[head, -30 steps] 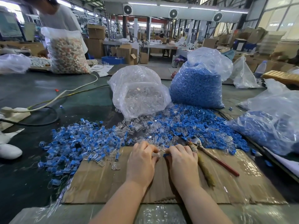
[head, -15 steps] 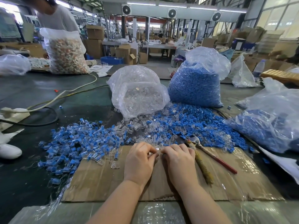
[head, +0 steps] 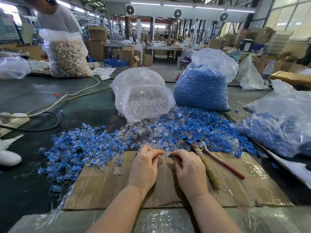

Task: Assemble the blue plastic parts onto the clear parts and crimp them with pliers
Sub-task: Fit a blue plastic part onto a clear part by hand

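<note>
Left hand [head: 144, 163] pinches clear part [head: 162, 156]; right hand [head: 186, 163] pinches blue part [head: 169, 155] beside it; pliers [head: 204, 151] just right.

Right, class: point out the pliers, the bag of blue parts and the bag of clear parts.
pliers [head: 217, 159]: head view, on the red handle lying on the cardboard.
bag of blue parts [head: 201, 89]: head view, on its blue-filled front.
bag of clear parts [head: 143, 100]: head view, on its bulging front.
</note>
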